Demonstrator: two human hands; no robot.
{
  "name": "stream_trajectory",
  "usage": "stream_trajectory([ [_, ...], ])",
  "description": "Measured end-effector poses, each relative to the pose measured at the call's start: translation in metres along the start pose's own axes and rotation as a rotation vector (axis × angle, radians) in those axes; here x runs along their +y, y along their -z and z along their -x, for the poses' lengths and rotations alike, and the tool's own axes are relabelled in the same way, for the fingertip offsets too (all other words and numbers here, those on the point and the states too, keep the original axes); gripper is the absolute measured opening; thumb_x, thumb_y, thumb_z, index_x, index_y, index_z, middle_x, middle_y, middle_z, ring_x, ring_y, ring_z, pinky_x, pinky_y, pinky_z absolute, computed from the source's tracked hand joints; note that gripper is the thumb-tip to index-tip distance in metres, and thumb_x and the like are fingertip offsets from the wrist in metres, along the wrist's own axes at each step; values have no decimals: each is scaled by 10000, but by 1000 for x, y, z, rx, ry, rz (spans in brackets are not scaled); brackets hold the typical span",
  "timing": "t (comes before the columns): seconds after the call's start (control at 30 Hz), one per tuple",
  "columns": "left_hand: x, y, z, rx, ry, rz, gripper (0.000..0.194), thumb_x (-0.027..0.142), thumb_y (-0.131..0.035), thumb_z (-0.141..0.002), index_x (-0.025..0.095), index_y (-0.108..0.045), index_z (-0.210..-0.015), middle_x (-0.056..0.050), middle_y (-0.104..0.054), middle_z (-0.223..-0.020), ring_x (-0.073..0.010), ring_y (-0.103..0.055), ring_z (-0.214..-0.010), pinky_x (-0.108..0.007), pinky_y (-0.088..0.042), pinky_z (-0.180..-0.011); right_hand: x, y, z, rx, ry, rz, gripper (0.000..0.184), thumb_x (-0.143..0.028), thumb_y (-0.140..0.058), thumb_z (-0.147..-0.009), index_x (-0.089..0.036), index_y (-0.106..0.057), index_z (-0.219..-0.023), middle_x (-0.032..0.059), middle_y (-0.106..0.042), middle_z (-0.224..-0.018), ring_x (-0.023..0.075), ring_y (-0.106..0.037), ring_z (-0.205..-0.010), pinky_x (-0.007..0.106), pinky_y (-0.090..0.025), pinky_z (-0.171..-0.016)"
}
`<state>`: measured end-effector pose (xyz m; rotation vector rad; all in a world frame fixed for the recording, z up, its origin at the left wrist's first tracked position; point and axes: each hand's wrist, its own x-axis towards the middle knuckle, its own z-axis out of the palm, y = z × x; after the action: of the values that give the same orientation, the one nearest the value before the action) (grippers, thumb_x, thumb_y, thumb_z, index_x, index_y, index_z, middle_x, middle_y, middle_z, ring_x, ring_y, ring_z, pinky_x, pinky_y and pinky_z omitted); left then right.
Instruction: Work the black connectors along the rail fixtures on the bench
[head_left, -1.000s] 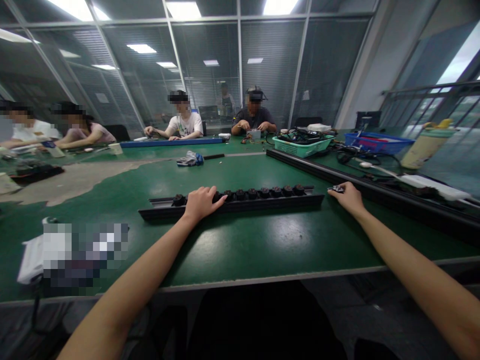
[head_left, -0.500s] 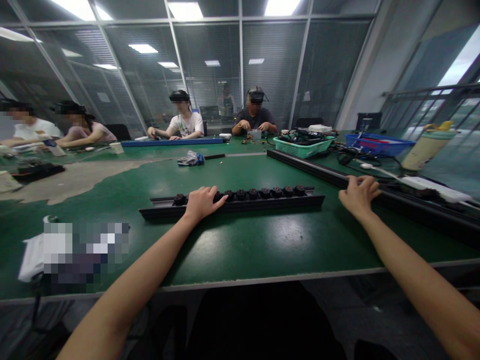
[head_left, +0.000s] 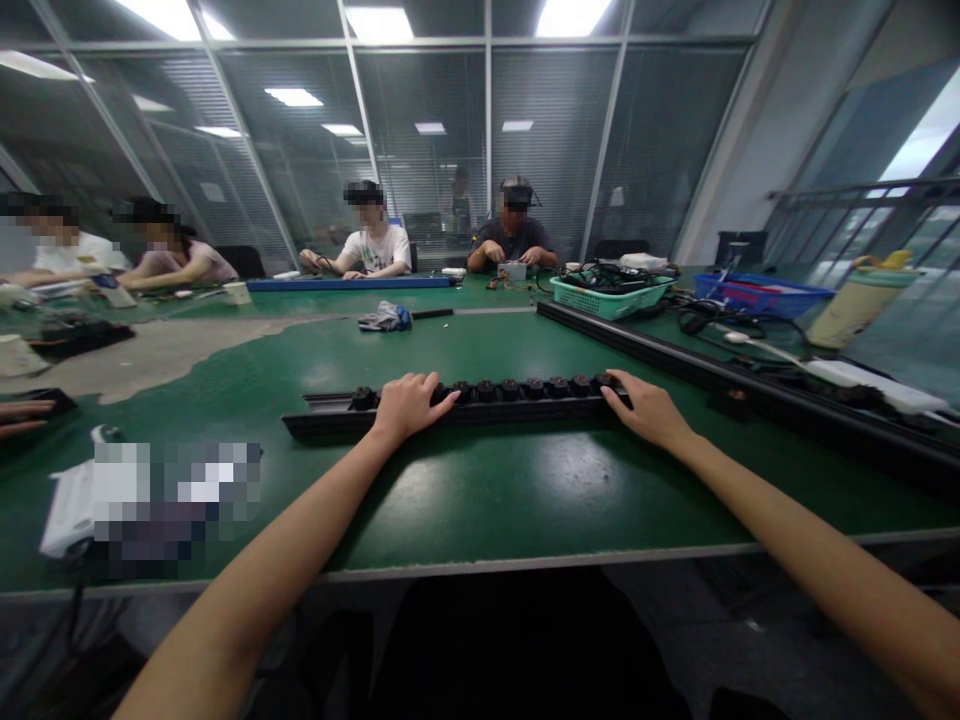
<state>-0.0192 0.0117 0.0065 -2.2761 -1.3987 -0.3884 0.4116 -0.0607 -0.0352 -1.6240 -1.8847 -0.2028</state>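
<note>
A black channel rail (head_left: 517, 412) lies across the green table before me, with a row of small round black parts (head_left: 509, 388) seated along it. My left hand (head_left: 409, 405) lies over the rail's left portion, closed round it, hiding some of the row. At the right end, my right hand (head_left: 649, 408) has its thumb in front of and its index finger behind the last round black part (head_left: 602, 381). A separate small black part with a coppery spot (head_left: 737, 398) sits to the right, beside a longer black rail (head_left: 675, 352).
A grey-blue glove (head_left: 385, 317) lies beyond the rail. Farther back are a green basket (head_left: 609, 298) of cables, a blue basket (head_left: 761, 295), a bottle (head_left: 859, 300) and a white power strip (head_left: 874, 384). Another person's hand (head_left: 26, 415) shows at the left edge. Several people sit opposite.
My right hand has set a small part down by the longer rail and come back left to the row's end. My left hand stays put. Another person's hand has appeared at far left.
</note>
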Motion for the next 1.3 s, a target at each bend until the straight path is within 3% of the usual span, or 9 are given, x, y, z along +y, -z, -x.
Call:
stream_trajectory([
  [0.2,-1,0,1,19,-5,4,671,715,-260,-1022,187,-674,-1008,-159,-742,-965,-312,-689,-910,-348,-409,-673,-12,8,-36,-90,-37,251,411,-551,-495,-977,-218,-722,-1058,131,-787,-1009,320,-727,-913,407,-499,-825],
  [0.37,0,0,1,10,2,-12,670,714,-257,-1023,190,-674,-1010,-157,-742,-963,-310,-689,-903,-351,-408,-662,-21,0,-35,-17,-86,254,389,-508,-474,-987,-220,-703,-1114,130,-773,-1084,312,-711,-899,388,-474,-763],
  [0.43,0,0,0,6,3,-18,673,719,-253,-1022,190,-670,-1007,-154,-744,-964,-307,-692,-905,-345,-401,-656,-23,-5,-25,35,-99,219,389,-489,-437,-1005,-215,-701,-1085,144,-754,-1130,312,-699,-908,401,-481,-784],
  [0.6,0,0,0,8,3,-10,679,720,-256,-1021,184,-671,-1010,-155,-744,-967,-310,-693,-911,-343,-404,-655,-19,-13,-18,114,-15,111,294,-424,-493,-965,-217,-694,-1024,147,-733,-1044,324,-650,-1050,457,-456,-1017],
  [0.73,0,1,-1,6,4,1,686,721,-262,-1020,177,-680,-995,-159,-741,-954,-316,-691,-910,-342,-412,-667,-10,-19,-25,133,-123,-49,279,-450,-543,-900,-216,-671,-982,125,-727,-1031,298,-652,-982,436,-502,-927],
  [0.87,1,0,-2,11,4,3,686,719,-262,-1021,175,-678,-989,-156,-742,-953,-315,-692,-908,-332,-393,-652,-5,-19,-27,103,-134,-40,280,-471,-579,-870,-222,-649,-979,116,-722,-1028,297,-650,-1009,457,-488,-975],
  [1.03,1,-1,-2,16,3,-22,684,724,-253,-1022,183,-670,-987,-143,-743,-949,-307,-693,-895,-327,-375,-627,-4,-11,-26,-5,-264,-9,374,-547,-612,-870,-238,-657,-1076,95,-744,-1098,300,-682,-1007,465,-498,-968],
  [1.2,1,-2,-2,15,8,-32,685,726,-252,-1022,182,-668,-994,-147,-743,-949,-303,-694,-898,-321,-372,-627,-1,-8,-29,-87,-269,118,518,-600,-558,-914,-200,-689,-1217,137,-714,-1280,350,-603,-1270,601,-301,-1183],
  [1.3,1,-1,-3,23,5,-42,687,725,-244,-1024,181,-662,-986,-140,-741,-944,-306,-695,-902,-320,-358,-616,-1,-6,-30,-158,-304,140,563,-648,-514,-935,-192,-731,-1184,162,-703,-1282,351,-607,-1252,512,-437,-1080],
])
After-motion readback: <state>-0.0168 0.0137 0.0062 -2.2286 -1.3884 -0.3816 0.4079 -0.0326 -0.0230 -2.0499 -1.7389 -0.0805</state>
